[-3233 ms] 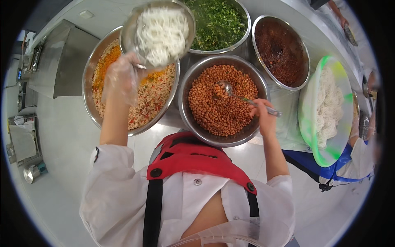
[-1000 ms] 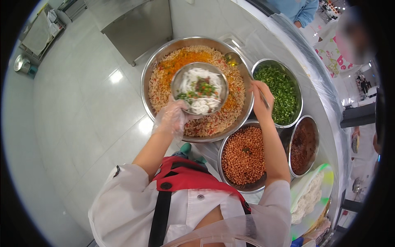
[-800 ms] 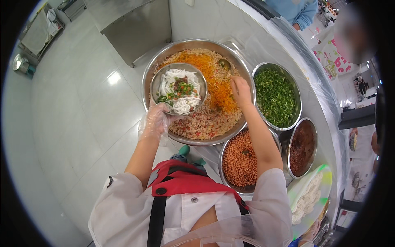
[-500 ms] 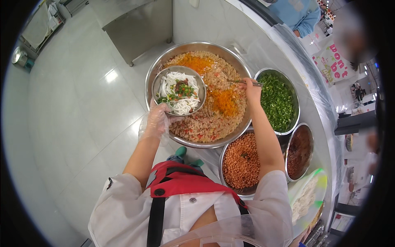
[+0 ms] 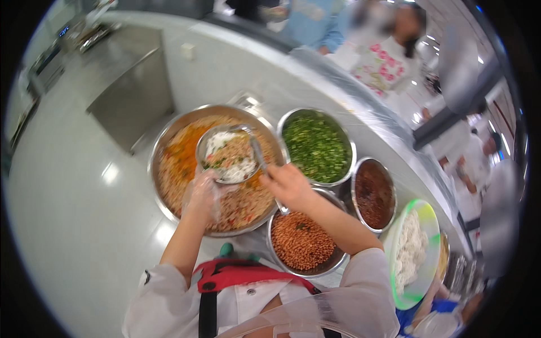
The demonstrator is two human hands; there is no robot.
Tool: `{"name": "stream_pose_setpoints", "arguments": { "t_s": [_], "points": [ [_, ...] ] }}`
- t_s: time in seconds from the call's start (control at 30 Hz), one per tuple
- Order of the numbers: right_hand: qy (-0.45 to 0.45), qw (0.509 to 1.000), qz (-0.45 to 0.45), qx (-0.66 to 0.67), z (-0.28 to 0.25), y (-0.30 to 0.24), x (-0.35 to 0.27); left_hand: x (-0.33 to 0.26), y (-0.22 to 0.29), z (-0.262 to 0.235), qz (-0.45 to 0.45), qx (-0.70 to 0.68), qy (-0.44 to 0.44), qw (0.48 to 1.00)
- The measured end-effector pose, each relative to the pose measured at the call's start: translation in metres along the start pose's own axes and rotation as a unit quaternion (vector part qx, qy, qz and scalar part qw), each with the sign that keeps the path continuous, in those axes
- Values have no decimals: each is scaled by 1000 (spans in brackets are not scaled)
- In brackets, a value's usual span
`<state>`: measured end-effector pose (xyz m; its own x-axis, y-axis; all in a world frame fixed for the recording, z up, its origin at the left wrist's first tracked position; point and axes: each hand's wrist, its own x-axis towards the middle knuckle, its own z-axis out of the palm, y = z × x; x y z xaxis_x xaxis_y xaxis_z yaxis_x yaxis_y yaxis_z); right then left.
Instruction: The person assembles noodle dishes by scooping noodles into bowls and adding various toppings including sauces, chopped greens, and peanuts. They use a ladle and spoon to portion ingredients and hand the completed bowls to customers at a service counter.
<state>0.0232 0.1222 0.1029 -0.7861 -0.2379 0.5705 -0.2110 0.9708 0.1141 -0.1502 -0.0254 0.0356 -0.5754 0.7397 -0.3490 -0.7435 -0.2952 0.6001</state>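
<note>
A small metal bowl [image 5: 199,147] of white noodles [image 5: 243,169] is held over a wide metal basin [image 5: 154,179]. My left hand [image 5: 203,194], in a clear plastic glove, grips the bowl's near side. Pale minced topping [image 5: 234,150] with green bits lies over the noodles. Bare and closed round a metal spoon [image 5: 258,151], my right hand [image 5: 290,186] is just right of the bowl. The spoon's head is at the bowl's far right rim, blurred by motion. Around the bowl, the basin holds a crumbly minced mixture [image 5: 248,211] with orange oil on its left part.
Right of the basin stand a pot of chopped greens [image 5: 315,146], a pot of reddish-brown beans or nuts [image 5: 304,239] and a pot of dark sauce [image 5: 373,194]. A green-rimmed colander [image 5: 433,248] holds white noodles. People stand beyond the plastic-covered counter edge [image 5: 338,84].
My right hand has brought the spoon from the basin to the bowl, and minced topping now covers part of the noodles. The view has turned, shifting the pots leftward.
</note>
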Motion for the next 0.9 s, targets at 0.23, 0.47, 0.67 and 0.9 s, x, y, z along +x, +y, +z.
{"name": "stream_pose_setpoints", "arguments": {
  "t_s": [0.23, 0.47, 0.67, 0.9],
  "points": [
    [133, 976, 163, -47, -71, 12, -53, 24, -16, 69, -63, 17, -98, 993],
    [469, 603, 591, 259, -125, 30, -184, 145, -39, 185, -184, 83, -151, 968],
    [558, 447, 642, 277, -132, 44, -318, 218, -59, 313, -177, 71, -259, 947],
    [575, 403, 671, 237, -136, 33, -387, 246, -99, 394, -163, 62, -220, 960]
  ]
}}
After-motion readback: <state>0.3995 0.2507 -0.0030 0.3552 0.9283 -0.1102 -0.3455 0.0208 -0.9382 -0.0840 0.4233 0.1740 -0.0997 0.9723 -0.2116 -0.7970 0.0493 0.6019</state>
